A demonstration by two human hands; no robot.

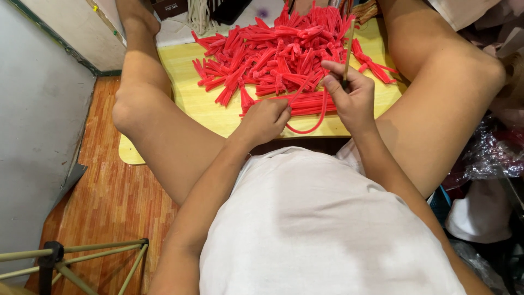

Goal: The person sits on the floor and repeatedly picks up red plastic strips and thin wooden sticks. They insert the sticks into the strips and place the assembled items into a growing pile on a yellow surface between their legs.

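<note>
My left hand (266, 119) is closed around one end of a red pipe cleaner (311, 127) that loops down and back up to my right hand (349, 95). My right hand grips a thin wooden stick (348, 50) held upright, with the pipe cleaner's other end pinched against it. Both hands hover over the near edge of a low yellow table (188, 95). A large heap of folded red pipe cleaner pieces (278, 52) covers the table just beyond my hands. A small bundle of straight red pipe cleaners (305, 104) lies beneath them.
My bare legs flank the table on both sides. A wooden floor (109, 191) and grey wall are at the left, with a green metal stand (71, 259) at the bottom left. Plastic bags and cloth (491, 158) crowd the right.
</note>
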